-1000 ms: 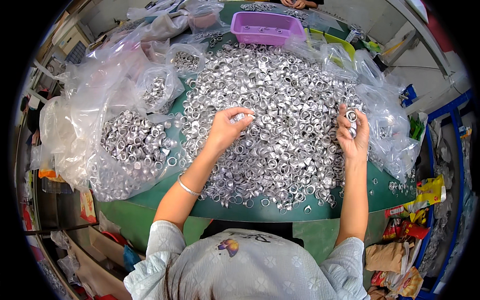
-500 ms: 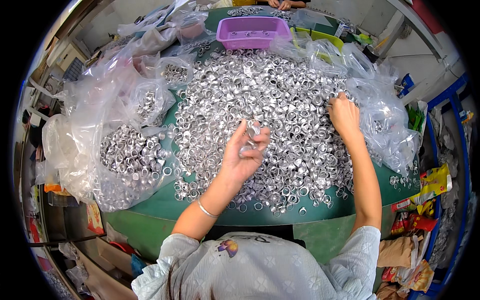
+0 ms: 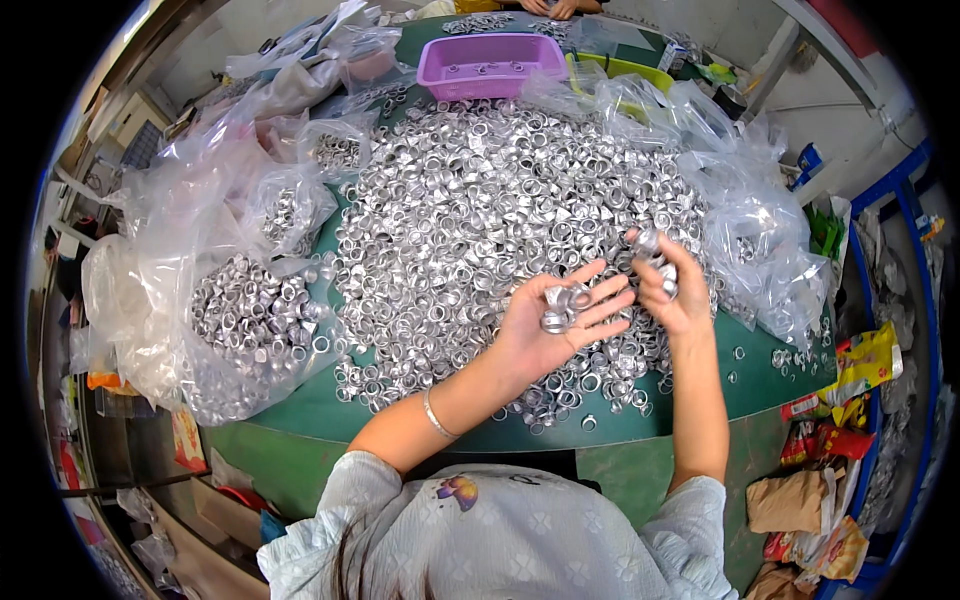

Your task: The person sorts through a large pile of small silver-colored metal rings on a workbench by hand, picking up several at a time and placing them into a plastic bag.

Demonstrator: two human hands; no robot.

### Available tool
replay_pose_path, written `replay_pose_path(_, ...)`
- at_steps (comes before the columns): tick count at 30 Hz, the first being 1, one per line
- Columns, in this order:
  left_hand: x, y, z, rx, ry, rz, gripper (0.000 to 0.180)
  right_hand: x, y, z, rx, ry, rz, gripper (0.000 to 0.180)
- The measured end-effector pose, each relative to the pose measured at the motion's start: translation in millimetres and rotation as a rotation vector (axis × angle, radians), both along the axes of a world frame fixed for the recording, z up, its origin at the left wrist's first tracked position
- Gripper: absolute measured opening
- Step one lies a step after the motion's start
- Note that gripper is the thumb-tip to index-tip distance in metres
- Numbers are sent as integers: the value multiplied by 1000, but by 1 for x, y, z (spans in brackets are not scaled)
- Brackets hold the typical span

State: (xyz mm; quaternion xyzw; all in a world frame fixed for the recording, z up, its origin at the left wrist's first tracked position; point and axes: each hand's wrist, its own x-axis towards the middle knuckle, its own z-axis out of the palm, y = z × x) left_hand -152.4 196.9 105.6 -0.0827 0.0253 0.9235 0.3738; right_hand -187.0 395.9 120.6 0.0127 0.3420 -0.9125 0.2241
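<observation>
A wide heap of silver-coloured metal rings covers the middle of the green table. Palm up over the heap's near right part, my left hand holds several rings, its fingers stretched to the right. Just beside those fingertips is my right hand, with its fingers curled around several more rings. The two hands are close together; whether they touch I cannot tell.
Clear plastic bags holding rings lie at the left. More clear plastic lies along the right. Behind the heap stand a purple basket with a few rings and a green basket. Another person's hands show at the far edge.
My right hand has come from the heap's right side toward the middle, now with rings in its fingers. My left hand has moved right and lower, its fingers opening out under the rings.
</observation>
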Motion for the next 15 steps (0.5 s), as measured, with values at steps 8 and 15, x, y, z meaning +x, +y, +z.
replay_pose_path(8, 7, -1, 3, -129, -19, 11, 35, 25, -43, 1, 1085, 725, -611, 11)
replay_pose_path(15, 12, 0, 0, -544, 131, 64, 43, 27, -35, -8, 801, 498, -396, 23)
